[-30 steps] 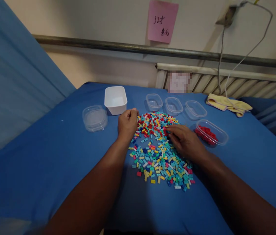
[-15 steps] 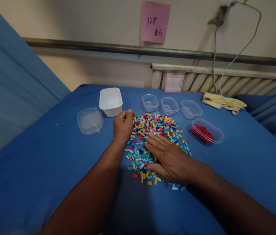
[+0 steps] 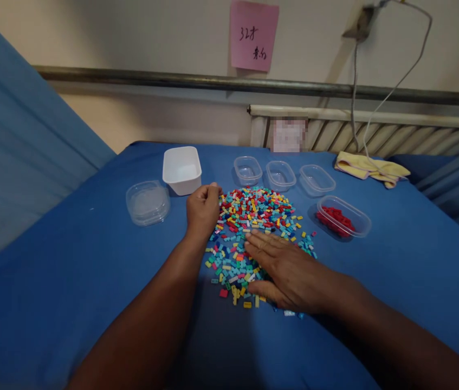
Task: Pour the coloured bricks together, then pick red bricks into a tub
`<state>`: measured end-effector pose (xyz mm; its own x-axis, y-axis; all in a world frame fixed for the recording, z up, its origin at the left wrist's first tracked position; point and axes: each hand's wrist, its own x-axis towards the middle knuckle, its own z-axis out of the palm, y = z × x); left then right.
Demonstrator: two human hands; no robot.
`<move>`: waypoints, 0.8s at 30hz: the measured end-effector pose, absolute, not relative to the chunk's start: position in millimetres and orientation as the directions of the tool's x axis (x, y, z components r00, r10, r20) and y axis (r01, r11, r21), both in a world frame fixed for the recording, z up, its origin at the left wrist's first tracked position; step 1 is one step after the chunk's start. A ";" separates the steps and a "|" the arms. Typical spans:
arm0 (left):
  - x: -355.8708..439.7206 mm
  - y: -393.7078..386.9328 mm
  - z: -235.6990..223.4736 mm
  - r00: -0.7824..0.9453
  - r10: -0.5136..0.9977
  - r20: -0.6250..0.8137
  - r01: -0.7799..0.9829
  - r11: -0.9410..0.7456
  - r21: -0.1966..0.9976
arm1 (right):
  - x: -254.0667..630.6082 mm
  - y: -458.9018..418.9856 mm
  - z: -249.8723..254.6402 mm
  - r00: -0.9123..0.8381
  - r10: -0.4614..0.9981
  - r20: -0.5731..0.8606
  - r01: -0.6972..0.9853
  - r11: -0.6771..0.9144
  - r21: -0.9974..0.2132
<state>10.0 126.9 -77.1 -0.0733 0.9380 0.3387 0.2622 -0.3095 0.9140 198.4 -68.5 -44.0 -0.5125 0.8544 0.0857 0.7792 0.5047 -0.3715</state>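
Note:
A wide pile of small toy building bricks [image 3: 253, 208] in red, yellow, light blue, green and other colours is spread over the blue cloth [image 3: 131, 281]. At the pile's left edge my left hand [image 3: 204, 210] is curled closed, and whatever it may hold is hidden in the fingers. My right hand [image 3: 282, 266] lies flat, palm down, over the near part of the pile with its fingers stretched out to the left. Bricks show around it; those under the palm are hidden. Right of the pile, a clear tub [image 3: 361, 221] holds red bricks [image 3: 337, 219].
A white tub [image 3: 182, 181] stands behind my left hand, with stacked clear lids [image 3: 148, 203] to its left. Three clear tubs [image 3: 247, 171] line the back. A yellow cloth [image 3: 369, 167] lies at the back right, below a hanging cable [image 3: 395, 86]. A radiator [image 3: 330, 132] borders the far edge.
My right hand has slid slightly toward me and to the right over the bricks, baring some near its fingertips. My left hand stays closed at the pile's left edge.

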 end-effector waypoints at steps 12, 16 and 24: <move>10.7 124.0 -73.2 -0.065 0.942 0.329 0.254 -0.303 0.919 | 237.6 -18.0 -59.2 -0.209 0.942 0.262 0.916 0.282 -0.284; 10.6 122.7 -73.2 -0.066 0.938 0.340 0.271 -0.311 0.911 | 228.3 -15.8 -51.1 -0.201 0.968 0.152 0.957 0.227 -0.179; 10.5 122.8 -76.8 -0.060 0.941 0.333 0.265 -0.306 0.914 | 223.0 -20.8 -46.4 -0.191 0.975 0.117 0.957 0.211 -0.197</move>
